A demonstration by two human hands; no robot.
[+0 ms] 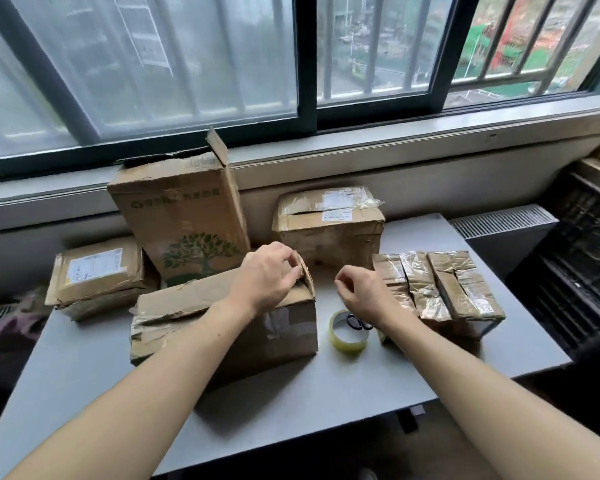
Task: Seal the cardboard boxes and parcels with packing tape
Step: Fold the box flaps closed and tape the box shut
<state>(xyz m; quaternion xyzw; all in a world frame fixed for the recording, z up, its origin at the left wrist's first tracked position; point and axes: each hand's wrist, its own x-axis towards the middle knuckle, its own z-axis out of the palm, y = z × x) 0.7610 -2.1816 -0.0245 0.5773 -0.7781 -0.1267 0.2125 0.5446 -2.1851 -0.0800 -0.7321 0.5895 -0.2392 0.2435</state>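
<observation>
One creased, tape-patched box (pixel 174 306), gripped by left hand (pixel 267 275).

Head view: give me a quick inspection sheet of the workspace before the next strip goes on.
Surface: grey table, boxes across it.
Job's things: near box, end flap raised; tape roll right of it; tall box, top flap open; back box; flat parcel at left; taped parcels at right.
Clutter: black loops at the roll, perhaps scissor handles, partly hidden.
Hands: left hand pinches the near box's flap; right hand hovers beside it, fingers curled, hold unclear.
Cables: nothing seen.
Surroundings: barred window behind; radiator at right.
</observation>
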